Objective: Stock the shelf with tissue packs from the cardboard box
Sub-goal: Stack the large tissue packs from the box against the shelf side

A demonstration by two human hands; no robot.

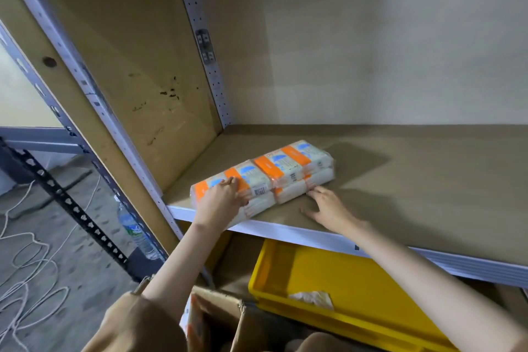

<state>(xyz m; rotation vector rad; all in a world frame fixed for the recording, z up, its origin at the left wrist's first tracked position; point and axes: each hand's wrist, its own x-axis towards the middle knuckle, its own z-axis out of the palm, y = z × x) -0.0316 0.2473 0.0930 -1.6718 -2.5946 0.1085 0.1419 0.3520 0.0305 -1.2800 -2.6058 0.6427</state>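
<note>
A long wrapped bundle of tissue packs (281,171), white with orange bands, lies on the brown shelf board (414,186) near its front left corner. My left hand (221,198) rests on the bundle's near left end, fingers over its top and thumb against its side. My right hand (328,206) lies flat on the board with straight fingertips touching the bundle's front edge. The cardboard box (225,320) stands open below, at the bottom of the view, with another orange and white pack (194,320) showing at its left side.
A yellow plastic bin (343,280) sits under the shelf, holding a crumpled white scrap. Perforated metal uprights (211,66) and a wooden side panel bound the shelf on the left. A water bottle (134,230) and loose white cord (28,266) lie on the floor at left.
</note>
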